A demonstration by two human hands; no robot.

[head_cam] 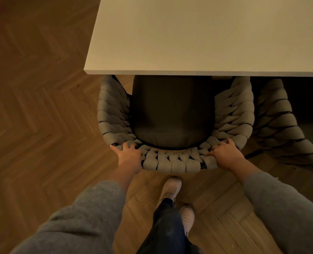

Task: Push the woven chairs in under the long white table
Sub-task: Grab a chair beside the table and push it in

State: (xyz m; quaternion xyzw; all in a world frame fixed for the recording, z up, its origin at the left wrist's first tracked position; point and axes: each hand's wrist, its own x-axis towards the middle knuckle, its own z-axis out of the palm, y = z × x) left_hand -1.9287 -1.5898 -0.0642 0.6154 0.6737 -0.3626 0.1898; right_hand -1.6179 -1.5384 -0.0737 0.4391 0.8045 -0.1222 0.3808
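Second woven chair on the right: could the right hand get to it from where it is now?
Probably yes. The right hand grips the back rim of the woven chair being pushed, and the second woven chair stands just beside it, with only bare floor between.

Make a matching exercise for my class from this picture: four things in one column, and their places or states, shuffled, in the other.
Things
1. long white table
2. dark grey seat cushion
3. left hand
4. second woven grey chair

Places or states
A. grips the woven grey chair's back rim
B. stands at the right edge
C. partly under the tabletop
D. fills the upper right

Pairs: 1-D, 2-C, 3-A, 4-B
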